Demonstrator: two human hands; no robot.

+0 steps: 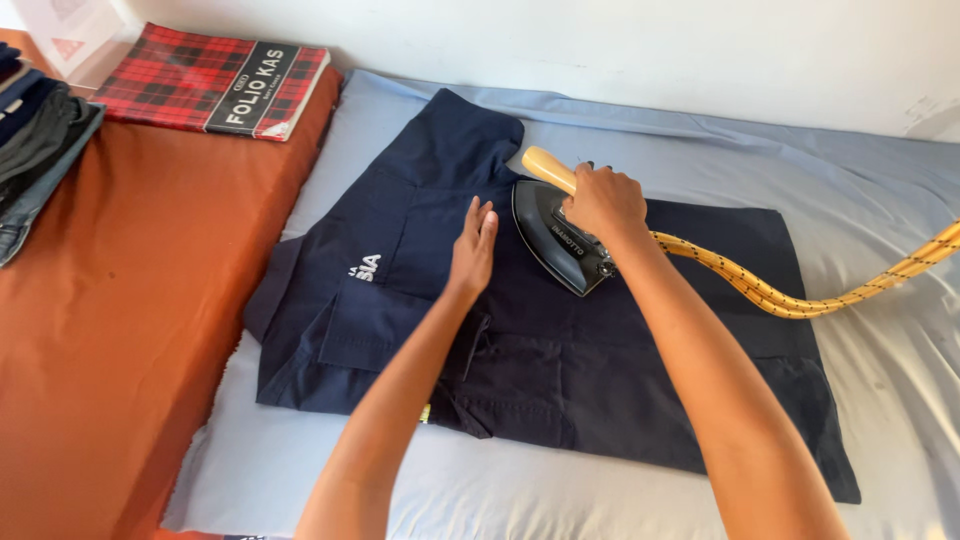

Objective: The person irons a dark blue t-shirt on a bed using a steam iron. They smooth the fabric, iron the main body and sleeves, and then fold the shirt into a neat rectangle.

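Note:
A dark navy garment (560, 370) with pockets lies spread flat on a light blue sheet (880, 200). A black iron (555, 245) with a pale wooden handle rests on the garment near its upper middle. My right hand (603, 200) is shut around that handle. My left hand (473, 248) lies flat with fingers together on the fabric just left of the iron's tip, pressing the cloth down. A yellow braided cord (790, 298) runs from the iron's back to the right edge of the view.
An orange-brown cloth (130, 300) covers the surface at left. A red tartan folder (215, 80) lies at its far end, and folded dark clothes (35, 150) are stacked at the far left. A white wall (650, 50) stands behind.

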